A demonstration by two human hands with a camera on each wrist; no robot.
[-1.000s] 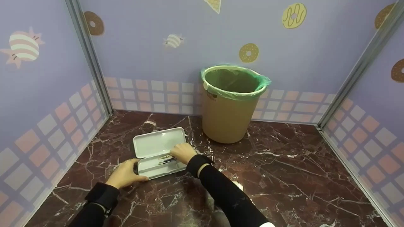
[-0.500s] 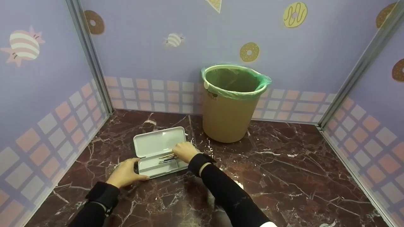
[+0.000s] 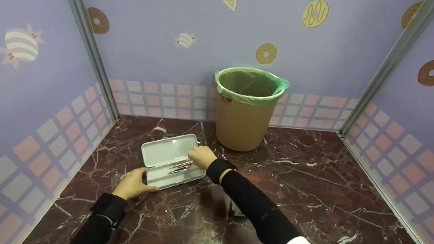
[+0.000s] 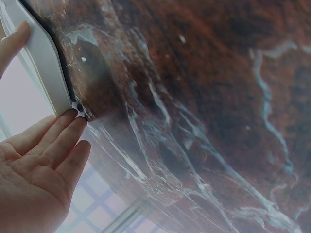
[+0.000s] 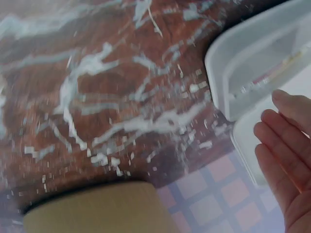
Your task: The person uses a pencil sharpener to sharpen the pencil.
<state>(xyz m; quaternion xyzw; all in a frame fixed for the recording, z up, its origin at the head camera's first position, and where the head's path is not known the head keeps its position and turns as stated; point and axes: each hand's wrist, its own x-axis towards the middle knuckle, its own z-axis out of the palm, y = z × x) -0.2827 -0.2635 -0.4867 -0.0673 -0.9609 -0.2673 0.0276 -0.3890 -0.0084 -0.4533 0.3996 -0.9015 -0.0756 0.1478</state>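
A white pencil case (image 3: 174, 183) lies on the marbled table with its lid (image 3: 169, 150) swung back. Several pens or pencils (image 3: 179, 167) rest inside, at the right part of the tray. My left hand (image 3: 132, 184) holds the case's left end, thumb along the front edge and fingers at the back corner. In the left wrist view those fingertips meet the case corner. My right hand (image 3: 202, 157) is over the case's right end, beside the lid. The right wrist view shows its fingers (image 5: 277, 138) loosely bent with nothing between them.
A tan waste bin (image 3: 240, 127) with a green liner stands behind the case, against the patterned back wall (image 3: 152, 61). Small white scraps (image 5: 107, 160) dot the table near the bin. A dark, pale-edged object (image 3: 236, 208) is partly hidden under my right forearm.
My right hand has shifted slightly right and away from the pens, uncovering more of the case's right end. My left hand keeps its place. The view has tilted a little.
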